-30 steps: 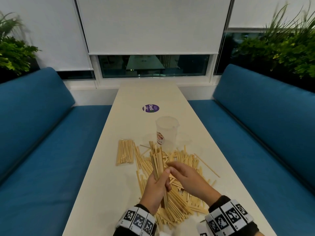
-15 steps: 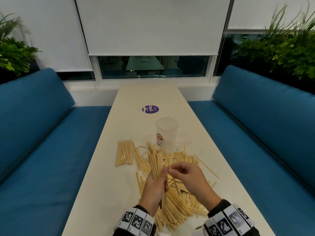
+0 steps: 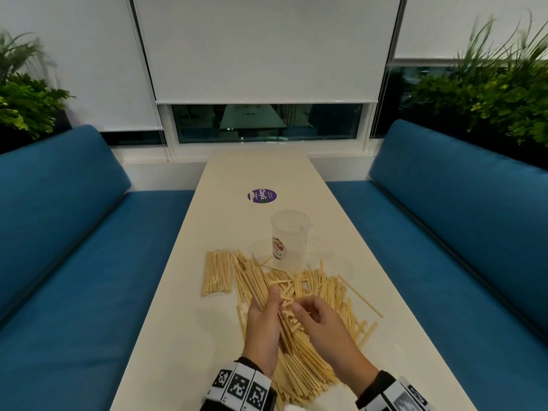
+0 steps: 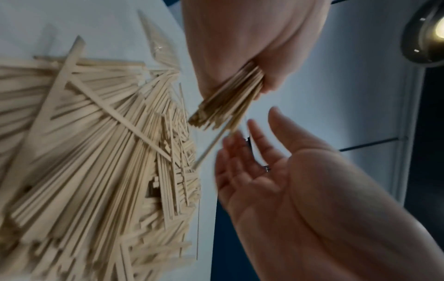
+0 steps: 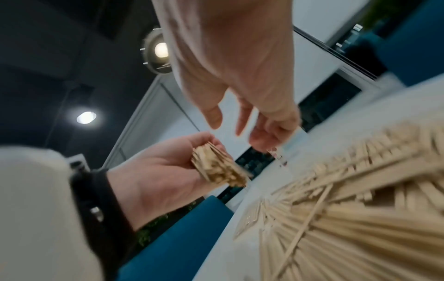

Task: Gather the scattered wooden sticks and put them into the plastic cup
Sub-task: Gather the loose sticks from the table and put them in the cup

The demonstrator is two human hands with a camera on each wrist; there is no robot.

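A big heap of loose wooden sticks (image 3: 314, 289) covers the near part of the cream table (image 3: 166, 336). My left hand (image 3: 271, 304) grips a thick bundle of sticks (image 4: 228, 98) just above the heap, its ends showing in the right wrist view (image 5: 217, 167). My right hand (image 3: 299, 310) hovers beside the bundle with relaxed, spread fingers (image 5: 213, 117) and holds nothing; its palm (image 4: 264, 171) faces the bundle. The clear plastic cup (image 3: 289, 238) stands upright beyond the heap, with no sticks visible in it.
A wrapped pack of sticks (image 3: 216, 272) lies left of the heap. One thin skewer (image 3: 360, 296) lies at the heap's right edge. A purple round sticker (image 3: 262, 195) sits farther up the table. Blue benches (image 3: 74, 262) flank both long table edges.
The left hand has lowered and tilted the bundle toward the heap. The right hand, which was pinching a stick at the bundle, now has its fingers relaxed and apart.
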